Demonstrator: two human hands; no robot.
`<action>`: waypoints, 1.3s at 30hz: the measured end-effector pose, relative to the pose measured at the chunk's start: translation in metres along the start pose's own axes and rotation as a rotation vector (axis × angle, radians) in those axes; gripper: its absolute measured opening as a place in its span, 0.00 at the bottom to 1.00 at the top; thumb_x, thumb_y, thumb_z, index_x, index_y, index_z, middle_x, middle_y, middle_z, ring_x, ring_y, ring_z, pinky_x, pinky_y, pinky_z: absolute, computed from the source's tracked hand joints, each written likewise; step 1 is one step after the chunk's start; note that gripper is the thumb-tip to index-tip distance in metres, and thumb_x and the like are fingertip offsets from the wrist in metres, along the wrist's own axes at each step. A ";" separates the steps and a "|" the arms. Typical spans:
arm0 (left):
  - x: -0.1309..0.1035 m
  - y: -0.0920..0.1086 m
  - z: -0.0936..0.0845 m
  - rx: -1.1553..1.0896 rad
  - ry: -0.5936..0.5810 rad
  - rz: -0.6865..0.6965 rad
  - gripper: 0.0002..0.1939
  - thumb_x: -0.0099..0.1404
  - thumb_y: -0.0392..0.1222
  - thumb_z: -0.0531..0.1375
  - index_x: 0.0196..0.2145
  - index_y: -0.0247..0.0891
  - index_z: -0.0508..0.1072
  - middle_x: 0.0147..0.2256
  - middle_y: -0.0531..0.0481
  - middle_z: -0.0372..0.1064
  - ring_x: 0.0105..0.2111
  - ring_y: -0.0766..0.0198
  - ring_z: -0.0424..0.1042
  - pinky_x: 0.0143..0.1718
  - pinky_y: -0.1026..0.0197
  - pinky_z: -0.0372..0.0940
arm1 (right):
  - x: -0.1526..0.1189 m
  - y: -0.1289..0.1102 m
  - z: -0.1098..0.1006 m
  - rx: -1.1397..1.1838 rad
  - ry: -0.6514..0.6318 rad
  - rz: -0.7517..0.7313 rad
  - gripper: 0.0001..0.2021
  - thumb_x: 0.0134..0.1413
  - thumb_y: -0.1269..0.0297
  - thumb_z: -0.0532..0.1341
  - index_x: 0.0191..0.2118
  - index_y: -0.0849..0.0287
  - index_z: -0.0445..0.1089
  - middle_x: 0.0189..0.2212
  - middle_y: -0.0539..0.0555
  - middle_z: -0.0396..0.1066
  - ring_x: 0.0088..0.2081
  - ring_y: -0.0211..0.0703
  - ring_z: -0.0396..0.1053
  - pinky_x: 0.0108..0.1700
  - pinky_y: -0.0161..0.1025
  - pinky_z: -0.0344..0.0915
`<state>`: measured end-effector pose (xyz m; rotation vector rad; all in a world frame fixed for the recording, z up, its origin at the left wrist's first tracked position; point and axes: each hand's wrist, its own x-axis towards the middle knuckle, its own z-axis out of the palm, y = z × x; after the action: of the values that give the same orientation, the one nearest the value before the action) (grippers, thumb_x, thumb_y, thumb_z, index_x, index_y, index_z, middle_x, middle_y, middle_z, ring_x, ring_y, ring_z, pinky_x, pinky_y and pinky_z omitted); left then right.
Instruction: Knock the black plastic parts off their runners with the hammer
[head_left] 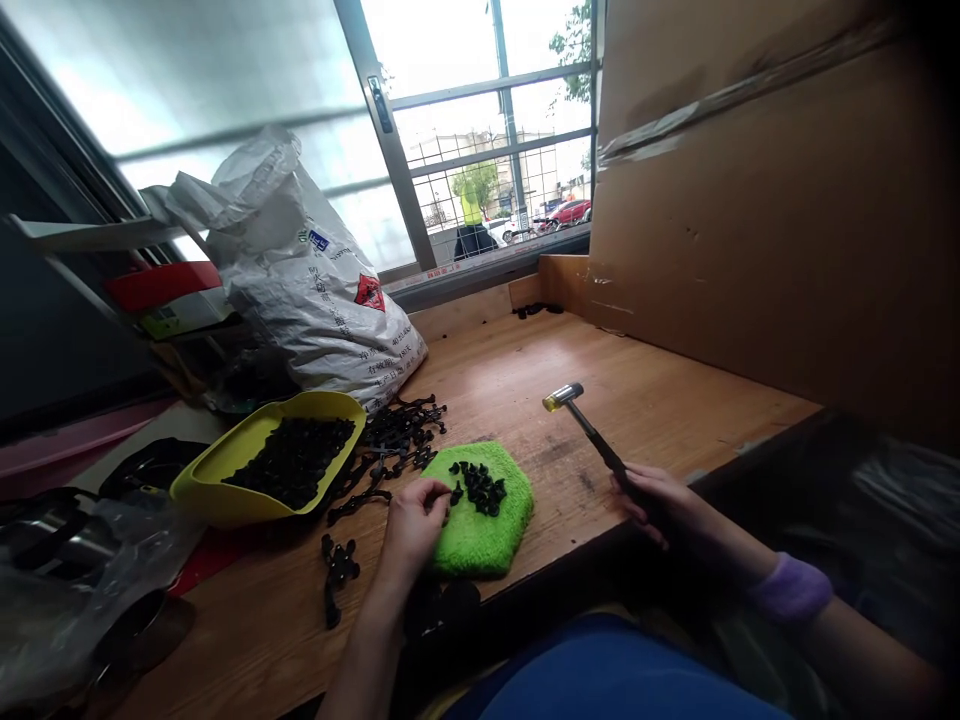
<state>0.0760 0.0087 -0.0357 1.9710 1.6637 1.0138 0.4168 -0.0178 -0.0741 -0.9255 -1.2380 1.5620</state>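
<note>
My right hand (656, 500) is wrapped round the dark handle of a small mallet (596, 438). Its metal head, with a yellowish tip, is raised above the table. At the left edge of a bright green fuzzy pad (480, 545), my left hand (416, 525) has thumb and forefinger pinched together at a small black part (456, 492). Beside those fingertips, a pile of similar black parts (484, 490) lies on the pad. Behind the left hand are strips of joined black parts (397, 435), and a loose black cluster (341, 565) rests nearer me.
A yellow scoop-shaped tray (202, 480) holds many black parts at the left. Behind it leans a large white sack (315, 270). A tall cardboard sheet (750, 200) borders the wooden table (660, 375) on the right. Clear plastic and metal items crowd the near left.
</note>
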 end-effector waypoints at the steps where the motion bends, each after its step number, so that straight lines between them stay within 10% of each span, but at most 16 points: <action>1: -0.006 -0.002 -0.004 -0.022 -0.023 -0.042 0.07 0.54 0.39 0.56 0.28 0.36 0.73 0.26 0.49 0.71 0.28 0.62 0.69 0.31 0.62 0.62 | 0.000 0.000 0.000 0.006 -0.005 -0.005 0.15 0.58 0.52 0.53 0.33 0.62 0.62 0.17 0.46 0.56 0.12 0.31 0.54 0.11 0.26 0.49; 19: -0.015 0.003 -0.008 0.006 -0.041 -0.008 0.08 0.52 0.40 0.58 0.30 0.36 0.73 0.27 0.50 0.68 0.24 0.66 0.65 0.26 0.64 0.59 | -0.001 -0.005 0.007 -0.012 0.044 0.035 0.18 0.52 0.47 0.57 0.30 0.61 0.61 0.15 0.46 0.56 0.11 0.31 0.54 0.10 0.27 0.49; 22: -0.032 -0.005 -0.029 -0.011 0.033 -0.051 0.13 0.55 0.46 0.57 0.36 0.36 0.72 0.29 0.49 0.70 0.26 0.65 0.67 0.26 0.65 0.60 | -0.002 -0.002 0.007 -0.018 0.081 0.056 0.17 0.52 0.48 0.57 0.31 0.59 0.61 0.16 0.46 0.57 0.11 0.31 0.55 0.10 0.26 0.49; 28: -0.063 -0.050 -0.099 0.652 0.291 -0.421 0.20 0.55 0.59 0.53 0.22 0.40 0.71 0.23 0.45 0.70 0.25 0.55 0.68 0.24 0.60 0.54 | -0.004 -0.007 0.010 -0.029 0.079 0.065 0.17 0.50 0.48 0.59 0.29 0.58 0.61 0.16 0.47 0.57 0.12 0.32 0.55 0.11 0.27 0.49; 33: -0.065 -0.082 -0.096 0.153 0.202 -0.479 0.16 0.48 0.54 0.62 0.23 0.37 0.73 0.21 0.47 0.71 0.25 0.58 0.69 0.25 0.62 0.58 | -0.005 -0.009 0.012 -0.033 0.105 0.051 0.16 0.53 0.49 0.56 0.30 0.59 0.60 0.16 0.46 0.57 0.12 0.32 0.54 0.12 0.27 0.49; 39: -0.071 -0.046 -0.071 -0.773 0.247 -0.542 0.19 0.42 0.44 0.69 0.31 0.33 0.70 0.23 0.54 0.69 0.18 0.73 0.64 0.17 0.72 0.54 | -0.005 -0.008 0.010 -0.065 0.061 0.022 0.17 0.53 0.48 0.56 0.28 0.59 0.59 0.17 0.47 0.57 0.12 0.32 0.54 0.11 0.28 0.48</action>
<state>-0.0100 -0.0599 -0.0398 0.8739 1.4655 1.4166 0.4106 -0.0244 -0.0640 -1.0242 -1.2455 1.5073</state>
